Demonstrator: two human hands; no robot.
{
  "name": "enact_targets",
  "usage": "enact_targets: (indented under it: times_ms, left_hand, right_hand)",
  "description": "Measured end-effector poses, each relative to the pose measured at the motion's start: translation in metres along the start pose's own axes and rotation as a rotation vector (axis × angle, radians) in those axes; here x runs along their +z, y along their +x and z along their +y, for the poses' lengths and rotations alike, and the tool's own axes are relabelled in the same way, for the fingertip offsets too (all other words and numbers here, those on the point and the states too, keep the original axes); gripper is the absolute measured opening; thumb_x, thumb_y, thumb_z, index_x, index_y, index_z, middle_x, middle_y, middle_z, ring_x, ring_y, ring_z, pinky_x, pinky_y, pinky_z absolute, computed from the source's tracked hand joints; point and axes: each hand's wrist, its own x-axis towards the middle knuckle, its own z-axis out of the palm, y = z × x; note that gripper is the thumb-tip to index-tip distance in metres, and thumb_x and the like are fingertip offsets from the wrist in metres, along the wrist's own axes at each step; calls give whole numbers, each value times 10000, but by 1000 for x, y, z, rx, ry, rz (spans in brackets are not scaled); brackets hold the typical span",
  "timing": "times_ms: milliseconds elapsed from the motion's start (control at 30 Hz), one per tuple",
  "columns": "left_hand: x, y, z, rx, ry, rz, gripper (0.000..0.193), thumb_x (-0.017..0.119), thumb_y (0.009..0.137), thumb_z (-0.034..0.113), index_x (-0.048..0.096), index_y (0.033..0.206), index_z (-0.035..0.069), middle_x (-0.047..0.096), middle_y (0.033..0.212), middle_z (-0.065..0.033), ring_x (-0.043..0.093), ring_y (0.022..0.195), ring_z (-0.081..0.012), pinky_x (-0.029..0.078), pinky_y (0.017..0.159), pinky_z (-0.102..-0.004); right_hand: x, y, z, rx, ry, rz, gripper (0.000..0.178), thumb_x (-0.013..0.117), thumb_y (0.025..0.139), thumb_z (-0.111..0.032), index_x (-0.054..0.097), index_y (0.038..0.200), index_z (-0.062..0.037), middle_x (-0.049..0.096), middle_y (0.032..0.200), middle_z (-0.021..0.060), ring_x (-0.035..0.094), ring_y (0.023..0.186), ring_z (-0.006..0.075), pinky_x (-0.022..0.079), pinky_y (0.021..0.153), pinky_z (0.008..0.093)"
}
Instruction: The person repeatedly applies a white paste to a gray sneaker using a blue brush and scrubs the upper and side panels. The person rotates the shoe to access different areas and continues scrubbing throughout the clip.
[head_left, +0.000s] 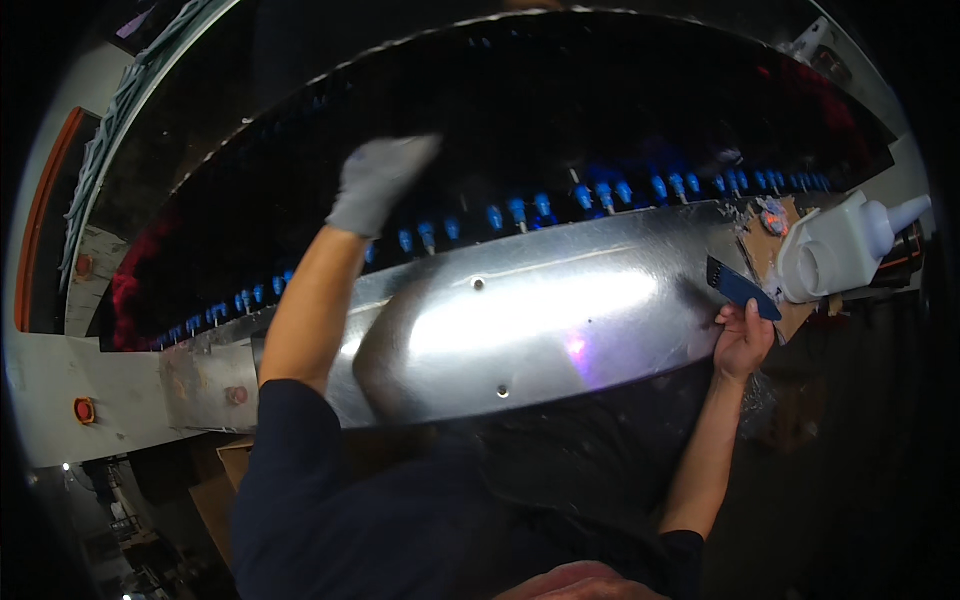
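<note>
A pale grey glove covers my left hand (380, 178), which is over the dark glossy panel (500, 130) beyond the metal ledge. Its fingertips point right and are smeared by motion, so their grip does not show, nor whether they touch the panel. My right hand (743, 342), bare, is closed on a dark blue flat scraper (738, 286) at the right end of the ledge. The scraper's wide end, with a toothed-looking edge, points up and left. Just beyond it a white plastic bottle (858, 238) with a tapered nozzle lies tilted on brown cardboard (765, 245).
A shiny metal ledge (530, 310) with small holes runs between me and the panel. Several blue-tipped fittings (516, 210) line its far edge. A red button (85, 410) sits on the white surface at left. Grey strands (92, 170) hang along the far left edge.
</note>
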Motion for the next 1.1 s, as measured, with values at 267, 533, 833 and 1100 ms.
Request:
enact_targets:
  times_ms: [267,533,833,1100]
  left_hand:
    - [141,38,102,-141,-233,25,960,791,872,540,397,1594,44,484,1578,-197,501,1447,-367,440,1188,-481]
    - [32,-41,124,-476,-990,-410,792,826,837,404,558,1466,3,630,1415,-157,613,1320,-327,487,1145,-448]
    - [-17,-88,152,63,-424,-755,939,885,614,266,597,1465,-7,685,1383,-157,660,1282,-311,492,1143,-447]
    - [2,-103,266,777,-263,-570,733,815,838,306,586,1427,-65,619,1425,-261,602,1345,-388,488,1122,-481]
  right_hand:
    - [6,-8,6,51,100,-29,157,667,1023,-127,683,1039,29,719,824,140,692,696,202,571,636,335]
    - [16,-10,-1,94,209,-31,172,671,1012,-149,682,1044,20,705,809,122,684,669,190,566,607,299]
    - [-10,-6,-35,-37,262,27,174,633,1026,-142,675,1040,27,702,862,123,686,750,205,568,635,330]
    - [-34,3,-61,-133,145,203,182,648,1036,-135,708,1072,33,739,902,115,683,729,159,576,641,290]
